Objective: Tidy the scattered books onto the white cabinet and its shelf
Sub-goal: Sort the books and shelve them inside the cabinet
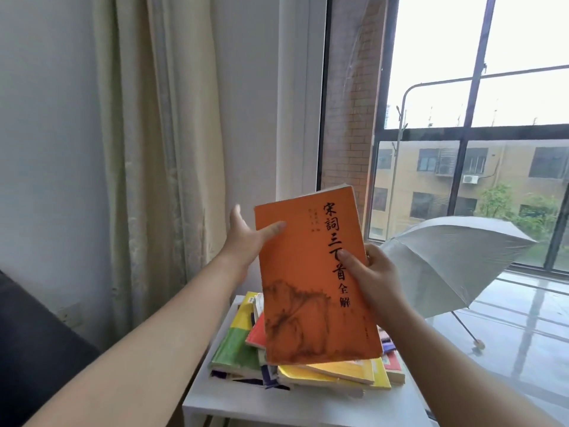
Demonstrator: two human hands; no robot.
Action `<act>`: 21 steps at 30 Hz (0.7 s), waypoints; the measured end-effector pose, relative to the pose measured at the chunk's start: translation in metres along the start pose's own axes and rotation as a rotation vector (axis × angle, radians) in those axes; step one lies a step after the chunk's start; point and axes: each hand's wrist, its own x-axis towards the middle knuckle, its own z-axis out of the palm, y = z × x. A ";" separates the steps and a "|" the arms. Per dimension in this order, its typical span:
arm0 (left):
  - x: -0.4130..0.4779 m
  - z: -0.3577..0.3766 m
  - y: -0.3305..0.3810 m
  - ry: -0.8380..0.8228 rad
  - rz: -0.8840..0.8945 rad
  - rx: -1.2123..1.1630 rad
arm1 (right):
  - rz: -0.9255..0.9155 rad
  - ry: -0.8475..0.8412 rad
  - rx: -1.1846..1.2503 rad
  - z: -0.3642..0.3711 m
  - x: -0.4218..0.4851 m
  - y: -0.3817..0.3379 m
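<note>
Orange is what is catching my eye. The orange book (308,288) is being held up above the pile of books (354,372), cover facing the person and leaning a little to one side. The pile is lying fanned out on top of the white cabinet (277,405). The left hand (246,238) is pinching the book's upper left edge, with the thumb lying across the cover. The right hand (374,272) is gripping the right edge the same way, thumb over the printed title.

As I am reading it, the step in hand is placing this one book, which is not yet set down anywhere. The next move is calling for a choice of spot, either flat on the top or lower on the shelf, and probably some squaring of the heap beneath.

Much is being hidden. The fingers behind the cover are out of sight on both hands. The book is masking the middle of the pile, so I cannot count the books, nor tell whether its lower edge is touching them. The shelf itself is falling below the frame — only the cabinet's top is showing.
</note>
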 end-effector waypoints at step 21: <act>-0.142 -0.094 -0.120 -0.165 -0.317 -0.068 | 0.451 -0.594 -0.018 0.039 -0.136 0.078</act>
